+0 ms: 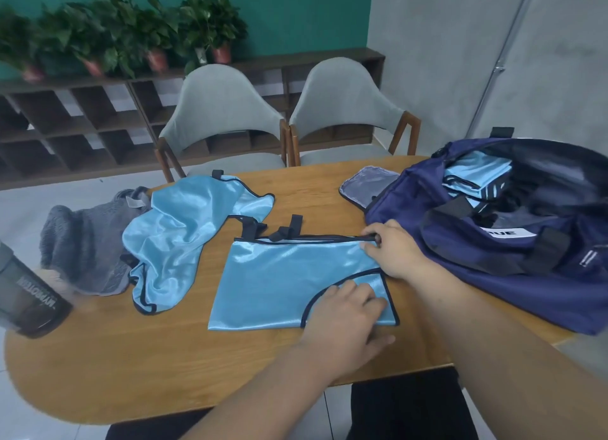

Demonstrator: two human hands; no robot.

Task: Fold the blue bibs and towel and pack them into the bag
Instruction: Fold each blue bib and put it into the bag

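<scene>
A light blue bib (279,281) with dark trim lies folded flat in the middle of the wooden table (164,357). My left hand (342,321) rests on its near right corner, fingers lying on the cloth. My right hand (391,252) pinches the bib's upper right edge at the dark trim. A second blue bib (177,239) lies crumpled to the left. Beside it sits a bunched grey towel (82,252). The navy bag (513,239) stands open at the right, with folded blue bibs (473,179) inside.
A dark bottle (29,301) stands at the table's left edge. Two grey chairs (223,117) are tucked in at the far side. A dark shelf with potted plants (131,38) runs along the green wall. The bag's flap (365,183) lies open on the table.
</scene>
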